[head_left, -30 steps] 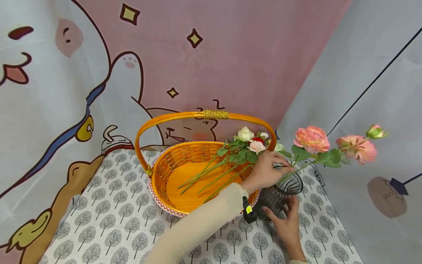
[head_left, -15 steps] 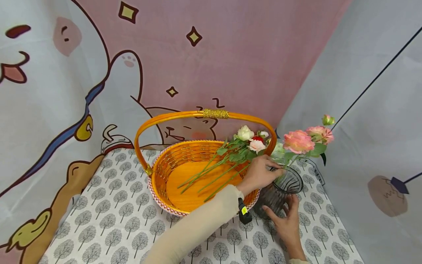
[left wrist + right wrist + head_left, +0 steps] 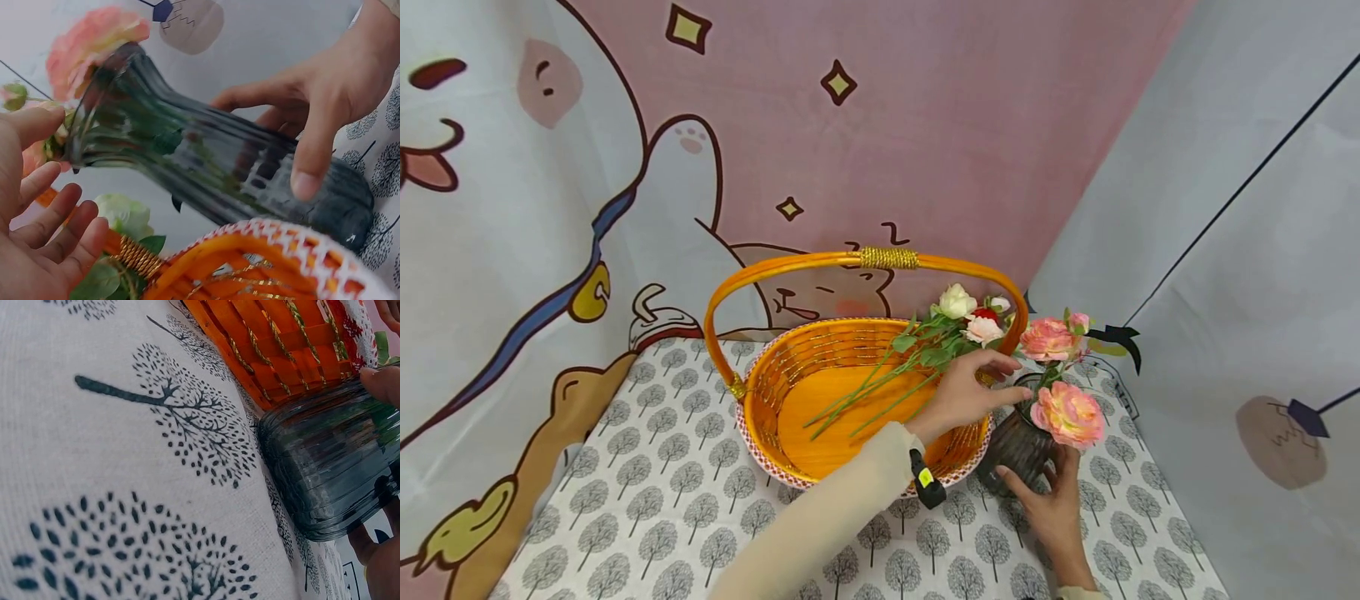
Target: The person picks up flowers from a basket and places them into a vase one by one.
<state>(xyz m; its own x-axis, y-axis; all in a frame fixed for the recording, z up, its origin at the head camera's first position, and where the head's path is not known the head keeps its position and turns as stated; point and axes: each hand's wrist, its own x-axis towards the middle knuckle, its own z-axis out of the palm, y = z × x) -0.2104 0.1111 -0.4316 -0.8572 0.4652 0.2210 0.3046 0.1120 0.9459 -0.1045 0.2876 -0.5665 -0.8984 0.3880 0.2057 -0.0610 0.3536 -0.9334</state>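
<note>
Apparently, you are finishing putting pink flowers [image 3: 1067,414] in the vase [image 3: 1017,450], your right hand [image 3: 1051,510] gripping its body and your loosely spread, empty left hand [image 3: 966,392] hovering beside its mouth, the next move probably calling for another flower [image 3: 957,302] from the basket [image 3: 827,346] beside the vase.

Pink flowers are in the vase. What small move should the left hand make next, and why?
I'd probably move the left hand toward the white flower lying across the basket: that hand seems to hold nothing, the pink flowers already sit in the vase, and the right hand grips the vase.
</note>
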